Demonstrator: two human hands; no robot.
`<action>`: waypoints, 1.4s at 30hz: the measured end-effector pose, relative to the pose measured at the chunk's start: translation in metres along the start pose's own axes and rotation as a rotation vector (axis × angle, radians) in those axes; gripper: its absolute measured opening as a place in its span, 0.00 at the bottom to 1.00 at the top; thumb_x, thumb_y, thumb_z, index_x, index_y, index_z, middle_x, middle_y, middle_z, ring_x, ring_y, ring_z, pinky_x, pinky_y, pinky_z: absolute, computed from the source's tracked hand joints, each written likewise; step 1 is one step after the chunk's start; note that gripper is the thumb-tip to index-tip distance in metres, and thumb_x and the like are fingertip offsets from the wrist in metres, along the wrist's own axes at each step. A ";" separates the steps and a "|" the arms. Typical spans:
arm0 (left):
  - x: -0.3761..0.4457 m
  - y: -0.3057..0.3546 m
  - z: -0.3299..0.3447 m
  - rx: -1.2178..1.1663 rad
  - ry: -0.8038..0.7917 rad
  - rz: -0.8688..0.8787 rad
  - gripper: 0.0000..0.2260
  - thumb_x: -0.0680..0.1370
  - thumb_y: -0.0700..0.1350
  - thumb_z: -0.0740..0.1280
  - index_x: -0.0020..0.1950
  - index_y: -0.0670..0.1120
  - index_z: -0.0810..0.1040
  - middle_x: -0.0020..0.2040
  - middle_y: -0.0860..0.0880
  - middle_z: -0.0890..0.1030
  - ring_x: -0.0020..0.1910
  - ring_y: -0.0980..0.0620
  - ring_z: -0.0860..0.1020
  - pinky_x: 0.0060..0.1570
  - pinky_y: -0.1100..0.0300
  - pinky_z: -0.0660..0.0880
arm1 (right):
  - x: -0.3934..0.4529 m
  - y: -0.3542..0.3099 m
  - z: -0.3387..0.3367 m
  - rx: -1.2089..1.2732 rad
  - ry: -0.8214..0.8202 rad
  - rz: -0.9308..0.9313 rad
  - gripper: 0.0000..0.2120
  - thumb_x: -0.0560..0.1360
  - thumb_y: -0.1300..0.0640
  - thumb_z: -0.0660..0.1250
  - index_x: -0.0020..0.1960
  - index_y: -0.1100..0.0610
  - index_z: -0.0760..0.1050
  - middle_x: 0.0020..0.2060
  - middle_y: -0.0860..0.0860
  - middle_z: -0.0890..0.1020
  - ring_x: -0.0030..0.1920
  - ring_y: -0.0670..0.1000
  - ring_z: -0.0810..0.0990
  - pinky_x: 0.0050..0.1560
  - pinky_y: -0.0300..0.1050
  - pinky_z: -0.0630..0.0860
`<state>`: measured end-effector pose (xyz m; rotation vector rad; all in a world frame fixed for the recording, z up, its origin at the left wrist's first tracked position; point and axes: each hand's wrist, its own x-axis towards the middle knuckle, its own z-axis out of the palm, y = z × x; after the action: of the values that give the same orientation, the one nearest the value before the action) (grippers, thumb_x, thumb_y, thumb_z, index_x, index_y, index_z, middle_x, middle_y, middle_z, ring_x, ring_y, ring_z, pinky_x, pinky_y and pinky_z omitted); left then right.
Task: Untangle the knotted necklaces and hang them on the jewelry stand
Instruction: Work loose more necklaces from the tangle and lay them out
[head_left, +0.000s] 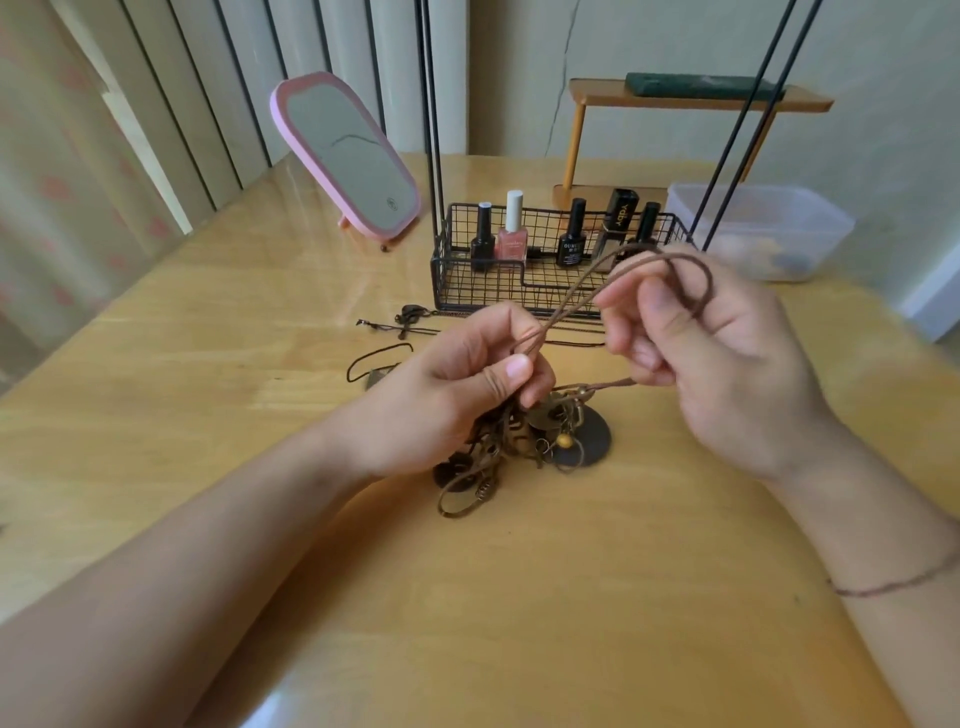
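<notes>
brown cord necklace (571, 301) looped, tangled pendants (524, 431) dangling

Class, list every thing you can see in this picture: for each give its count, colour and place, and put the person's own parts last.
table: one, yellow wood, under everything.
mirror: one, pink frame, far left.
wire basket: one, black, centre back.
polish bottles: five, one pink, the others dark, in the basket.
wooden stand: one, orange-brown, behind the basket.
plastic box: one, clear, far right.
loose necklaces: dark cords, on the table left of the basket; count unclear.
tangled necklaces: brown and brass bundle, below the hands.
brown cord: one loop, between the hands.
left hand: pinches the cord.
right hand: holds the loop.
</notes>
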<state>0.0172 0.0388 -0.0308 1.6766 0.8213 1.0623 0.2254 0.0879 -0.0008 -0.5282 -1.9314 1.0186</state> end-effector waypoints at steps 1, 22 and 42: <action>0.000 0.000 0.001 0.012 0.004 -0.006 0.04 0.82 0.37 0.54 0.48 0.41 0.65 0.39 0.46 0.70 0.35 0.59 0.69 0.38 0.71 0.67 | -0.001 0.002 0.002 -0.185 -0.015 -0.045 0.10 0.83 0.57 0.57 0.50 0.53 0.78 0.39 0.50 0.78 0.37 0.43 0.73 0.38 0.38 0.67; -0.004 0.006 0.008 0.477 0.267 -0.009 0.07 0.77 0.35 0.66 0.44 0.46 0.78 0.36 0.56 0.77 0.34 0.60 0.73 0.36 0.70 0.69 | -0.002 0.008 0.009 -0.645 -0.141 -0.126 0.08 0.79 0.55 0.65 0.44 0.55 0.79 0.37 0.41 0.77 0.43 0.45 0.74 0.43 0.39 0.69; -0.006 0.016 0.009 0.636 0.279 -0.129 0.19 0.68 0.52 0.79 0.58 0.57 0.83 0.25 0.59 0.74 0.24 0.61 0.70 0.28 0.72 0.64 | -0.004 0.012 0.015 -0.749 -0.110 -0.188 0.04 0.74 0.64 0.72 0.44 0.56 0.82 0.38 0.46 0.79 0.45 0.50 0.74 0.44 0.43 0.71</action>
<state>0.0237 0.0252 -0.0192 1.9731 1.5512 1.0177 0.2146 0.0855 -0.0170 -0.6873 -2.3902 0.1756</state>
